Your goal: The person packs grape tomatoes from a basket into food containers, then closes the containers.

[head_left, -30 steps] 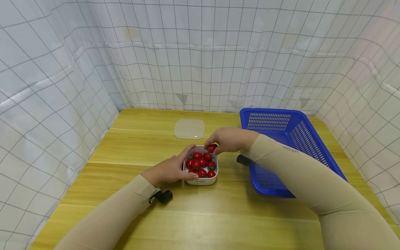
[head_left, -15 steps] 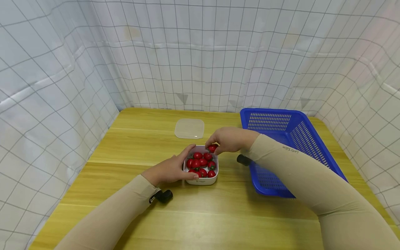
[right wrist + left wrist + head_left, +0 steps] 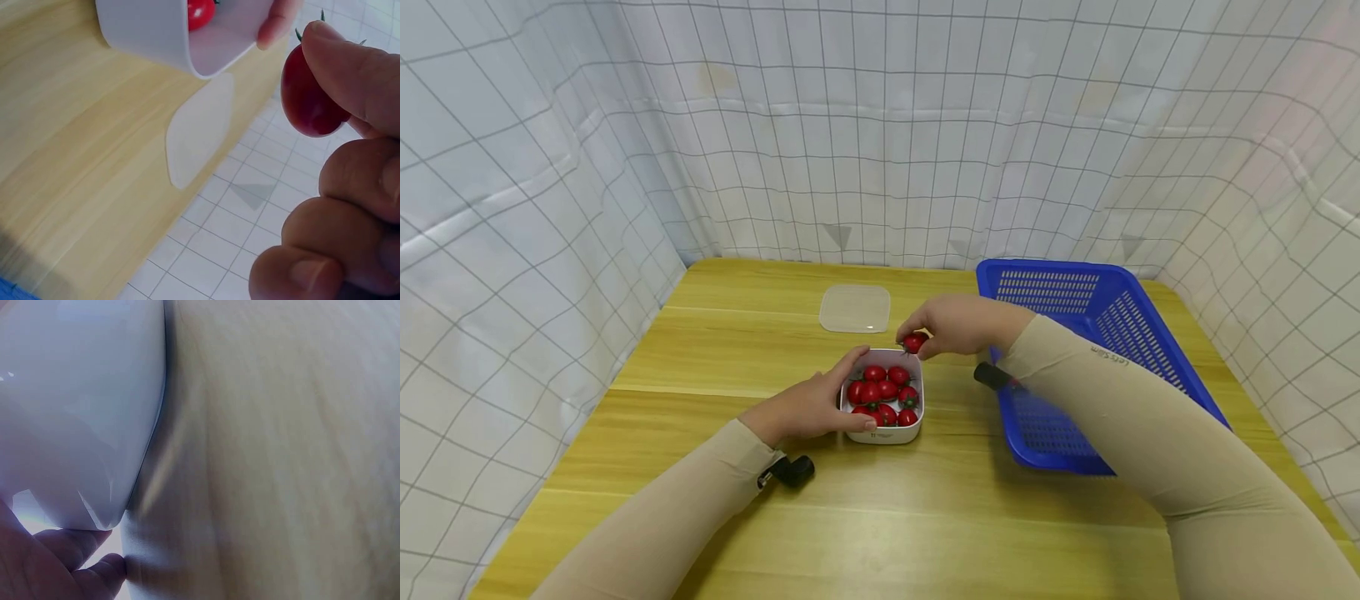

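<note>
My left hand [image 3: 808, 407] grips a white square food container [image 3: 892, 435], thumb along the near side and fingers at the far left corner. Several red cherry tomatoes [image 3: 887, 389] with green stems lie inside it. Above the container's far right corner, my right hand [image 3: 964, 323] pinches one cherry tomato [image 3: 306, 94] between thumb and index finger. That tomato's green calyx points up past the thumb in the right wrist view. Seen from the left wrist, the container's smooth white wall [image 3: 81, 412] fills the left side, with fingertips [image 3: 106, 570] below its corner.
A translucent lid [image 3: 855, 308] lies flat on the wooden table [image 3: 880, 517] behind the container. To the right stands a large blue plastic basket [image 3: 1052, 265], with my right forearm reaching across it. White grid-patterned curtains [image 3: 880, 133] enclose the back and sides.
My right hand has lifted the pinched cherry tomato up from the container's far right corner, moving slightly right and away. The left hand and container have stayed in place.
</note>
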`<act>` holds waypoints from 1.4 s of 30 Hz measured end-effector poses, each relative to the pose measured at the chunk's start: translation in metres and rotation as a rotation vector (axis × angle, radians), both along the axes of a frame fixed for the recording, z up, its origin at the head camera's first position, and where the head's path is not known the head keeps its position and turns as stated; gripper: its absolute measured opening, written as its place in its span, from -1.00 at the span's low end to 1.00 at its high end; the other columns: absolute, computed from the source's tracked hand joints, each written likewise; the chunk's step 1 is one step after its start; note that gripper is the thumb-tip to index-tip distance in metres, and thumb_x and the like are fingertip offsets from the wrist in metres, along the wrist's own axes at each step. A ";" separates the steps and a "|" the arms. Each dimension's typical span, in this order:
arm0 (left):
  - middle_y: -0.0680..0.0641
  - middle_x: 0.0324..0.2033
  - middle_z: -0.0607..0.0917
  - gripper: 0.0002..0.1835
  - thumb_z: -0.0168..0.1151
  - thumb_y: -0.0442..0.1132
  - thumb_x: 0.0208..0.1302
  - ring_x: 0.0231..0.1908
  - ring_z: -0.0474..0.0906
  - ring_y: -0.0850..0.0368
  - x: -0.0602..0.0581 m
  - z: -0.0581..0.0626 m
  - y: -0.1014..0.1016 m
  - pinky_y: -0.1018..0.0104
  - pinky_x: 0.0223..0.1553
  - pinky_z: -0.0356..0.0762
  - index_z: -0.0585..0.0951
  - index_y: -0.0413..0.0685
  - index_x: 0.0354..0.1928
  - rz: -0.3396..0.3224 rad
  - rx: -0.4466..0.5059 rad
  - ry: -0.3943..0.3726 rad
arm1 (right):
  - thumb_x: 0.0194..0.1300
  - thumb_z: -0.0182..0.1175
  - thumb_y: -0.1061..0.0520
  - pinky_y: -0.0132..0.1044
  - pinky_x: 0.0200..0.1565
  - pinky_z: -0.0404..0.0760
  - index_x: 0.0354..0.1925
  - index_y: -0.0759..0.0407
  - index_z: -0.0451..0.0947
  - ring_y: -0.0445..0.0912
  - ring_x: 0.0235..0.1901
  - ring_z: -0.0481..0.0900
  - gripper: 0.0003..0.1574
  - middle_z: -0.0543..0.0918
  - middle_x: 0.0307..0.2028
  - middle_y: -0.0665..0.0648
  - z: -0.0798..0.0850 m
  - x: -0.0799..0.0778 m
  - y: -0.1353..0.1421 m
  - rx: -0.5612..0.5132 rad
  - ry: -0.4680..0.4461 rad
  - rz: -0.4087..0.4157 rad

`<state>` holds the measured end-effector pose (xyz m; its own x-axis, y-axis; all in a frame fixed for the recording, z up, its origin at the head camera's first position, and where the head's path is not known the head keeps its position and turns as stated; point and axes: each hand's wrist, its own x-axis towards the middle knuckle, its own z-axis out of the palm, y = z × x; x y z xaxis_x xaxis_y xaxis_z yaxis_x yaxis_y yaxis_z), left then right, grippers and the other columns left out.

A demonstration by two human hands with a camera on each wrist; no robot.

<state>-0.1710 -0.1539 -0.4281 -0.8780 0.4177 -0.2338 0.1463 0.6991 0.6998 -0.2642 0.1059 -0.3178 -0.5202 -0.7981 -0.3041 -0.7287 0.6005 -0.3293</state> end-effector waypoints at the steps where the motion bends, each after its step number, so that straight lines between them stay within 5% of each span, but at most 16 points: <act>1: -0.02 0.62 0.23 0.23 0.47 0.36 0.16 0.56 0.13 -0.46 0.000 0.000 0.000 -0.47 0.52 0.06 -0.11 0.41 0.70 -0.002 0.002 0.000 | 0.46 0.33 0.13 -0.12 0.12 0.64 0.24 0.02 0.69 -0.14 -0.08 0.63 -0.59 0.77 -0.03 -0.09 0.000 0.000 0.000 -0.005 0.002 0.001; 20: -0.02 0.63 0.20 0.23 0.46 0.36 0.16 0.57 0.14 -0.44 -0.001 0.001 0.000 -0.44 0.57 -0.07 -0.11 0.45 0.70 -0.011 0.009 -0.010 | 0.46 0.34 0.09 -0.09 0.24 0.63 0.23 -0.04 0.69 -0.13 0.03 0.66 -0.60 0.76 0.02 -0.10 -0.003 0.000 -0.008 0.036 0.015 0.021; 28: -0.01 0.60 0.26 0.23 0.46 0.36 0.15 0.55 0.16 -0.44 0.000 0.002 0.000 -0.46 0.51 0.11 -0.11 0.43 0.70 -0.010 0.012 -0.007 | 0.45 0.34 0.14 -0.15 0.09 0.64 0.17 0.04 0.70 -0.12 -0.11 0.60 -0.65 0.74 -0.07 -0.04 -0.003 -0.008 -0.014 -0.022 0.024 0.044; 38: 0.05 0.62 0.24 0.23 0.47 0.35 0.17 0.55 0.19 -0.43 -0.001 0.003 0.000 -0.41 0.59 -0.10 -0.10 0.40 0.70 -0.015 0.025 -0.010 | 0.42 0.36 0.07 -0.20 0.02 0.64 0.30 -0.06 0.67 -0.15 -0.18 0.57 -0.50 0.74 0.07 -0.08 0.000 -0.002 -0.023 0.034 0.010 0.085; 42: 0.13 0.60 0.26 0.19 0.47 0.33 0.18 0.54 0.25 -0.34 -0.001 0.002 0.000 -0.40 0.60 -0.17 -0.10 0.49 0.68 -0.029 0.046 -0.002 | 0.40 0.39 0.04 -0.27 -0.20 0.52 0.38 -0.14 0.61 -0.16 -0.31 0.45 -0.39 0.66 -0.19 -0.08 -0.001 0.000 -0.024 0.030 -0.030 0.089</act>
<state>-0.1715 -0.1537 -0.4257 -0.8650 0.4533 -0.2152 0.1649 0.6619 0.7312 -0.2641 0.0817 -0.3191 -0.4384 -0.8310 -0.3425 -0.7695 0.5439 -0.3348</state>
